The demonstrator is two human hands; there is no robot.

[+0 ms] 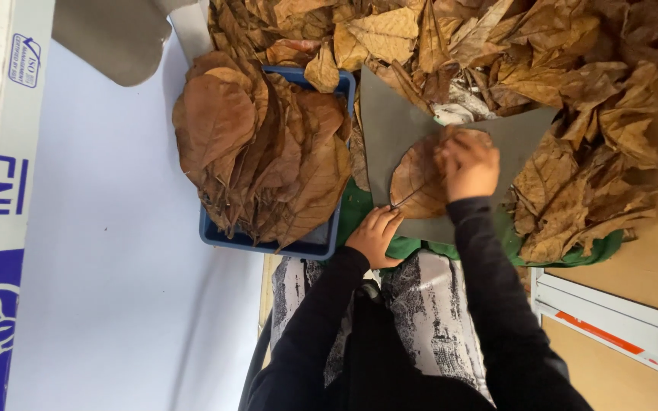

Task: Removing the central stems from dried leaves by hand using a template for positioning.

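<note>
Pressing right hand point(469, 164), fingers curled, palm down, onto round dry brown leaf point(420, 183) lying on flat grey board point(390, 122). Pinching thin leaf stem point(405, 199) at leaf's near edge with left hand point(375, 234), fingertips together. Both black-sleeved forearms extended forward. Just beside: blue plastic crate point(268, 243) stacked with flattened brown leaves point(260, 144).

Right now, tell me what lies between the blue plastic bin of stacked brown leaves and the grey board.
In the head view, between blue plastic bin and grey board: a strip of green cloth and loose dry leaf edges.
</note>
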